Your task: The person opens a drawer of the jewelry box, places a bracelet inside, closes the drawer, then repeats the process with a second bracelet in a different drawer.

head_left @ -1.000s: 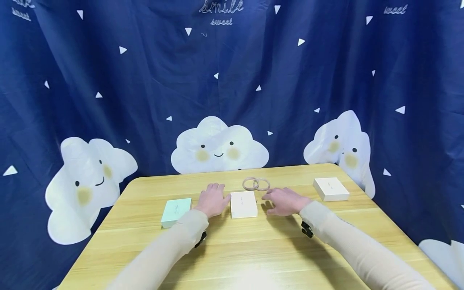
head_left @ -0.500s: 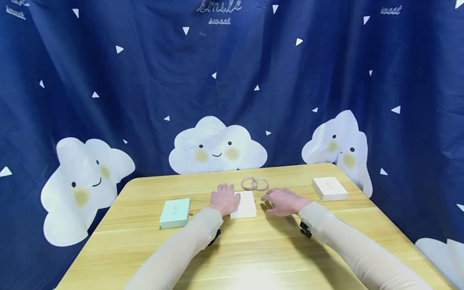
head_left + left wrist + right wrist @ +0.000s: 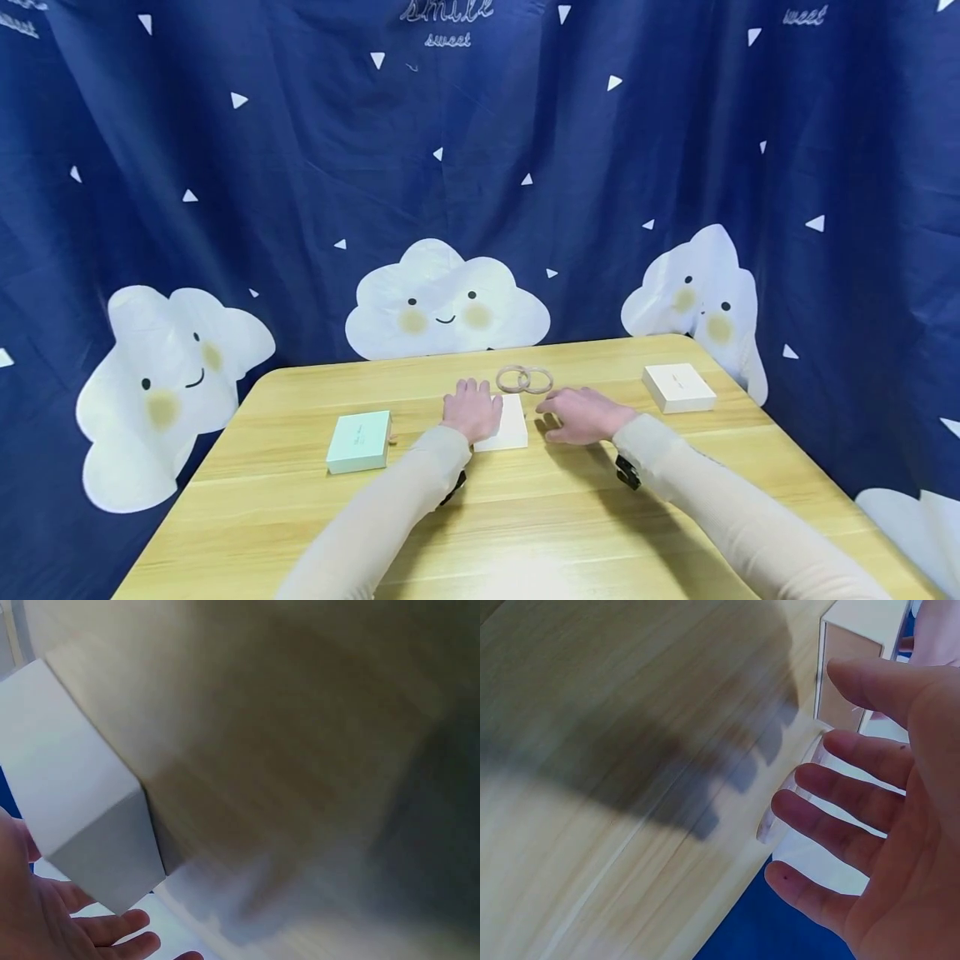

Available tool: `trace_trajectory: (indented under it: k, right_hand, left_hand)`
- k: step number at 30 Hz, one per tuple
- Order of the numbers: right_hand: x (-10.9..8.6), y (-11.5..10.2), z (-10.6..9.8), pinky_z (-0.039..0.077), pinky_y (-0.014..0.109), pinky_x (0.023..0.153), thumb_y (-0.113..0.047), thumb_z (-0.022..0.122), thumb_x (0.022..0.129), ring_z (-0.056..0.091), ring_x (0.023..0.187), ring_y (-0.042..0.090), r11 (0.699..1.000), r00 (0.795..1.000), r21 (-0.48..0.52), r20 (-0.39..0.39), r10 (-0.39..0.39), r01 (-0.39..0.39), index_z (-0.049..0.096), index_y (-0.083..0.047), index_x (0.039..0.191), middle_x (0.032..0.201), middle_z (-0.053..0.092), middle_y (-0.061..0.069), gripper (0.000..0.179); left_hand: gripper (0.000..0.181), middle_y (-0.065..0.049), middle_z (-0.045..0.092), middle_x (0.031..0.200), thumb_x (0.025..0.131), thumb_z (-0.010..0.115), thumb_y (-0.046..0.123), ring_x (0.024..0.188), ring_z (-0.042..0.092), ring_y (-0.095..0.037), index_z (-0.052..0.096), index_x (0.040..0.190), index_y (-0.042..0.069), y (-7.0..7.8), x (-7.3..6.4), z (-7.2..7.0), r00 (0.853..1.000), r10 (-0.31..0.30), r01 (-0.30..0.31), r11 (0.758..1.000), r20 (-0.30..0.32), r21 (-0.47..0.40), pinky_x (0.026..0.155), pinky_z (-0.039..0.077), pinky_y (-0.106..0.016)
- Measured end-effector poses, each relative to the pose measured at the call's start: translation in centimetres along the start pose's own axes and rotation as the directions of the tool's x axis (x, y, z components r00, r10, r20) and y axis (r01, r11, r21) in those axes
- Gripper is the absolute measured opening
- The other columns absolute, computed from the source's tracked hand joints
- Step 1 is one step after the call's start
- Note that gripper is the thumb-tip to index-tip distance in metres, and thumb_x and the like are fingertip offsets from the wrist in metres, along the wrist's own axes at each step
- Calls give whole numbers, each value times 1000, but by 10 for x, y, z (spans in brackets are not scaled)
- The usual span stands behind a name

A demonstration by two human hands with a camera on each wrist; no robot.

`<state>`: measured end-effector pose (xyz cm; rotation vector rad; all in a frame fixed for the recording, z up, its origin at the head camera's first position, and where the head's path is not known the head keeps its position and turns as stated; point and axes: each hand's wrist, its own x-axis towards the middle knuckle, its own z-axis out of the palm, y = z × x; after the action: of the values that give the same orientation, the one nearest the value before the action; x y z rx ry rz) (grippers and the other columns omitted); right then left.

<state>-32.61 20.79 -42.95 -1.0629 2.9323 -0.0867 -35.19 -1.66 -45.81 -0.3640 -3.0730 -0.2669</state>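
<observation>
A small white box [image 3: 512,423] lies mid-table, its left part hidden under my left hand [image 3: 471,411]. In the left wrist view, the left hand [image 3: 71,915] reaches along the box [image 3: 75,757], its fingers fairly straight and the thumb partly behind the box. To the right of the box, my right hand [image 3: 581,415] hovers close to its side with fingers loosely bent. The right wrist view has this hand [image 3: 885,795] with fingers spread and holding nothing, near the box's pinkish side [image 3: 851,671]. Two overlapping pale rings [image 3: 525,380] lie behind the box.
A mint-green box [image 3: 359,442] with a small tab on its right side lies to the left. Another white box [image 3: 678,387] lies at the back right of the wooden table [image 3: 510,517]. A dark blue curtain [image 3: 300,208] with cloud prints hangs behind.
My left hand has moved right, from beside the middle box to over its left part. The right hand stays at the box's right side. The head view has shifted slightly.
</observation>
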Motion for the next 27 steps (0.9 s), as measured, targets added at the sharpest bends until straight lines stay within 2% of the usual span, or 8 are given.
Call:
trace_trajectory:
  k: [12, 21, 27]
  right_hand:
    - [-1, 0, 0, 56, 44, 83, -30, 76, 88, 67, 96, 18, 1000, 1000, 11, -1, -1, 1, 71, -13, 116, 118, 70, 6, 33]
    - [-2, -3, -1, 55, 49, 90, -29, 76, 88, 68, 107, 25, 1000, 1000, 27, 17, 14, -15, 69, -11, 124, 124, 69, 8, 40]
    - [-2, -2, 1, 55, 49, 92, -29, 76, 89, 67, 109, 23, 999, 999, 30, 21, 25, -26, 69, -12, 126, 125, 69, 7, 41]
  left_hand:
    - [62, -21, 49, 147, 107, 28, 47, 138, 42, -36, 45, 149, 4, 0, 2, 8, 1000, -28, 28, 1000, 6, -3, 100, 45, -58]
    - [65, -21, 45, 150, 107, 28, 50, 141, 39, -35, 43, 151, 5, 1, 3, 10, 999, -38, 38, 999, 19, -25, 100, 43, -60]
    - [68, -20, 41, 154, 106, 25, 53, 145, 34, -36, 41, 153, 6, 2, 2, 11, 998, -45, 48, 997, 44, -65, 103, 40, -62]
